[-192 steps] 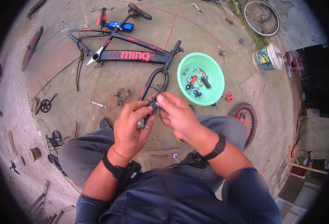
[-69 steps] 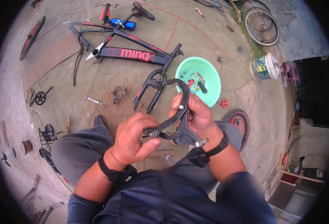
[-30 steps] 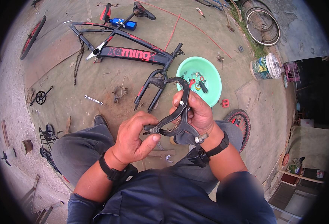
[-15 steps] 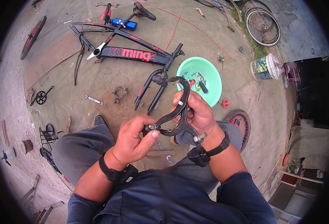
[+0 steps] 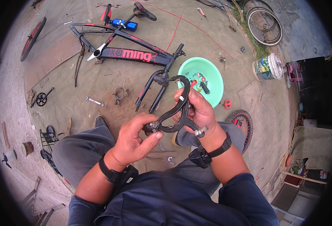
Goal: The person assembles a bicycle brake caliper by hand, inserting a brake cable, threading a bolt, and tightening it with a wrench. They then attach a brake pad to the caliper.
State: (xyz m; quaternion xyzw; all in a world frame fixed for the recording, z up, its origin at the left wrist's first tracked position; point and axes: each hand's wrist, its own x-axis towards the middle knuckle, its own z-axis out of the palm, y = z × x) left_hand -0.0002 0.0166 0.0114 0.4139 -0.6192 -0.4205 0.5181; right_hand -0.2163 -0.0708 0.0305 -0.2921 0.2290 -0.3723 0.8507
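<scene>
Between my hands is a black bicycle brake caliper (image 5: 168,115) with curved arms and bolts at its ends. My left hand (image 5: 134,136) pinches the bolt and nut end of one arm with thumb and fingers. At the middle of the caliper, my right hand (image 5: 201,111) grips the crossing arms, its fingers partly hidden behind them. Just beyond lies a dark bicycle frame (image 5: 135,55) with red markings and a front fork (image 5: 149,88). To the right of the fork stands a mint-green basin (image 5: 220,84) holding small parts.
A wrench (image 5: 94,101), a crankset (image 5: 41,99) and a chain (image 5: 79,62) lie to the left. On the right are a red pedal (image 5: 227,104), a wheel (image 5: 248,126) and a white bucket (image 5: 277,67). A blue bottle (image 5: 128,25) is beside the saddle (image 5: 145,11).
The caliper has turned slightly in my hands, and its bolt end at the left has tipped a little. My right hand has shifted slightly; both hands keep their hold.
</scene>
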